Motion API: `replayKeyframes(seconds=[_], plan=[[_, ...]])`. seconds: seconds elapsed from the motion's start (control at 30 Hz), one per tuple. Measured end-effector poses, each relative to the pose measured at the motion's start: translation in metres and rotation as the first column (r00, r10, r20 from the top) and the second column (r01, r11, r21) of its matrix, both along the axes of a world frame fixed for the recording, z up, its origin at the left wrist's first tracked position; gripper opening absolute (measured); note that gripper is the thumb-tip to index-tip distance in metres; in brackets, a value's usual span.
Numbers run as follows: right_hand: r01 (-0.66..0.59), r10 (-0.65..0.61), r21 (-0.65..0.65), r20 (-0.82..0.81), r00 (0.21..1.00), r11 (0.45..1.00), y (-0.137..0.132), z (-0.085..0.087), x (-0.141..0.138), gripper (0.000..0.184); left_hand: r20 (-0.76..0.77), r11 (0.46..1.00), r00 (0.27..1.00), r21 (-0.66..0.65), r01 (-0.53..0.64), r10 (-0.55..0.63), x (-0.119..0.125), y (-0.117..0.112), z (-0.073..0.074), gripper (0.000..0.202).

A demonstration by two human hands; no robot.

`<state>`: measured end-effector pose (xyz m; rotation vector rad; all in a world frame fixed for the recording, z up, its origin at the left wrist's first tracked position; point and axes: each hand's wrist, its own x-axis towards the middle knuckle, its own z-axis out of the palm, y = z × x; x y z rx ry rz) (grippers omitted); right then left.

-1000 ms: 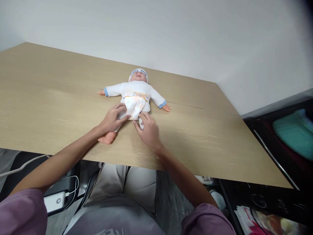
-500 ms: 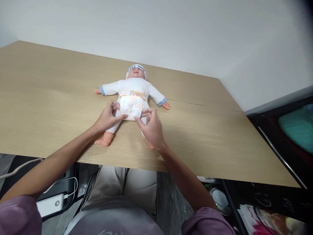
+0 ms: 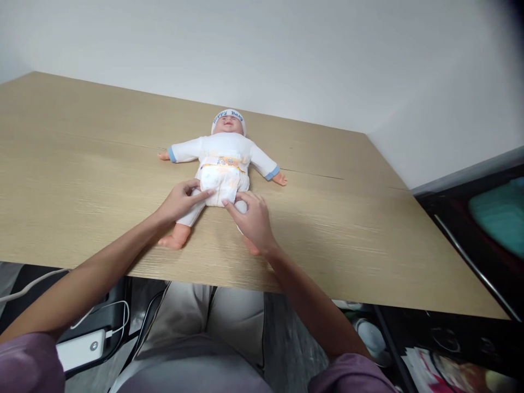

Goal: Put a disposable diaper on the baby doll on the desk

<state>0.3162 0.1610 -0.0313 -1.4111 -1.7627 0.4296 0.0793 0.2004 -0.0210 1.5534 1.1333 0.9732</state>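
Note:
A baby doll (image 3: 228, 143) in a white outfit with blue cuffs and a printed cap lies on its back, head away from me, arms spread. Around its hips sits a white diaper (image 3: 219, 179) with an orange printed waistband. My left hand (image 3: 182, 202) is at the diaper's left leg edge, thumb laid on the front and fingers curled at the side. On the opposite side, my right hand (image 3: 251, 215) pinches the diaper's right leg edge between thumb and fingers. The doll's right-side leg is partly hidden behind that hand.
The doll lies on a wooden table (image 3: 347, 229) that meets a pale wall. Below at left, a white power bank (image 3: 79, 349) with a cable rests on a black seat. At right stand a dark-framed object (image 3: 483, 234) and a shelf holding a white round container (image 3: 370, 335) and papers.
My right hand has shifted slightly down along the diaper's edge, its fingers now lower beside the leg. My left hand stays nearly in place. The whole view has moved a little.

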Motion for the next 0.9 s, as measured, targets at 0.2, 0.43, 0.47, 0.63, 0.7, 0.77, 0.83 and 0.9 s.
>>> replayKeyframes(seconds=[0.2,0.43,0.47,0.63,0.7,0.77,0.83,0.9], plan=[[0.025,-0.042,-0.111,-0.152,0.988,0.993,0.004,-0.003,0.002,0.032,0.203,0.988,0.978,-0.141,0.068,-0.039,-0.002,0.004,-0.003,0.048],[0.029,-0.053,-0.142,-0.168,0.984,0.989,0.003,-0.002,0.001,0.034,0.214,0.989,0.976,-0.127,0.080,-0.051,-0.006,0.011,-0.010,0.046],[0.028,-0.047,-0.123,-0.156,0.987,0.992,0.003,-0.002,0.000,0.033,0.191,0.992,0.980,-0.101,0.076,-0.056,-0.005,0.011,-0.010,0.046],[0.029,-0.035,-0.078,-0.086,0.996,0.997,0.007,-0.005,-0.003,0.035,0.038,0.998,0.998,-0.024,0.053,-0.052,-0.002,0.010,-0.006,0.049],[0.017,-0.026,-0.093,-0.097,0.995,0.996,0.010,-0.006,-0.002,0.040,0.039,0.998,0.998,-0.041,0.050,-0.048,-0.001,0.010,-0.005,0.050],[-0.012,-0.006,-0.120,-0.150,0.989,0.993,0.012,-0.007,0.000,0.041,0.096,0.994,0.994,-0.100,0.055,-0.045,0.000,0.010,-0.005,0.051],[-0.057,0.022,-0.151,-0.228,0.974,0.987,0.014,-0.007,0.001,0.039,0.180,0.980,0.983,-0.180,0.079,-0.046,0.001,0.010,-0.004,0.054],[-0.098,0.038,-0.183,-0.306,0.951,0.978,0.014,-0.005,0.001,0.037,0.258,0.966,0.965,-0.237,0.105,-0.042,0.000,0.010,-0.002,0.056]])
